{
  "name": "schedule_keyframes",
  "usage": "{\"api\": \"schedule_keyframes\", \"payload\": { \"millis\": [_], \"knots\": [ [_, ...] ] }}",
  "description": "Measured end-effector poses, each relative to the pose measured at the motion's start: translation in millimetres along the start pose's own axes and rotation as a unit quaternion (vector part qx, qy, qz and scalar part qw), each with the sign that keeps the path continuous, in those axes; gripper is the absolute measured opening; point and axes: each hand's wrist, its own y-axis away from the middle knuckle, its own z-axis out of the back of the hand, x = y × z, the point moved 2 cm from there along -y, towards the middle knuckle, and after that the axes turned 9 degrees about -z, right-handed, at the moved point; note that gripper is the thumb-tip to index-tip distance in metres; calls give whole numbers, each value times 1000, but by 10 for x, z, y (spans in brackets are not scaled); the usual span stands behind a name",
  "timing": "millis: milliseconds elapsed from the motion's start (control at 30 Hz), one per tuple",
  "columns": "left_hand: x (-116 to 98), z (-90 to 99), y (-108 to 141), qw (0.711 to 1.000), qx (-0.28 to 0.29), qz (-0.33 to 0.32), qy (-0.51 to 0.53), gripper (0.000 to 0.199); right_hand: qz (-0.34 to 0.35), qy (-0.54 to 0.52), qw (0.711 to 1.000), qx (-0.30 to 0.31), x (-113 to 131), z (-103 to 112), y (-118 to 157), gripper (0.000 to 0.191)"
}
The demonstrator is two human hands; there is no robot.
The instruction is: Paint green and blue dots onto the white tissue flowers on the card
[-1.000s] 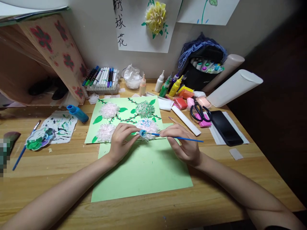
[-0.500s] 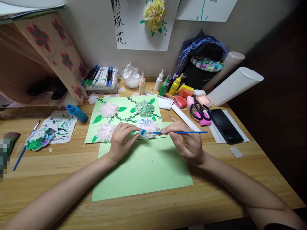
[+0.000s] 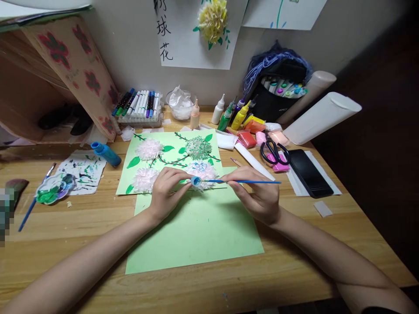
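Between thumb and fingers, my left hand [image 3: 167,192] holds a small blue cap [image 3: 196,181], its opening facing right. My right hand [image 3: 257,194] pinches a thin blue paintbrush [image 3: 258,182] held level, its tip at the cap's opening. Both are above a green sheet with paper flowers [image 3: 127,174]: a pale pink flower [image 3: 149,149], a green-speckled one [image 3: 198,148], another pale one [image 3: 144,179] partly beside my left hand, and one with blue strokes [image 3: 201,169] just behind the cap. A plain green sheet [image 3: 196,235] lies underneath, nearer me. The uncapped blue bottle [image 3: 106,154] stands tilted-looking at the left.
At left lie a paint palette [image 3: 54,189], a stained tissue [image 3: 83,174] and another brush [image 3: 28,213]. Markers [image 3: 140,104], a glass bowl [image 3: 180,104] and paint bottles [image 3: 225,117] line the back. Scissors [image 3: 275,152] and a phone [image 3: 310,173] are at right.
The brush has shifted slightly left and its tip now sits at the cap with my right hand a little lower. The whole view has moved slightly.
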Motion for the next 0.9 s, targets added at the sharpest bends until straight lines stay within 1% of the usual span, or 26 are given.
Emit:
{"api": "schedule_keyframes", "payload": {
  "millis": [133, 400, 533, 767, 900],
  "knots": [
    [4, -1, 5, 1000, -1, -3, -3, 11, 26, 23, 999, 6, 25, 16, -5, 13],
    [10, -7, 10, 1000, -1, 3, -2, 9, 58, 34, 998, 10, 71, 34, -20, 17],
    [8, -6, 5, 1000, -3, 3, -2, 8, 60, 40, 997, 20, 72, 18, -6, 19],
    [10, -10, 9, 1000, -6, 0, 2, 10, 58, 41, 997, 18, 75, 23, -14, 17],
    [13, -11, 9, 1000, -3, 6, 2, 8, 41, 8, 999, 12, 62, 33, 9, 17]
  ]
}}
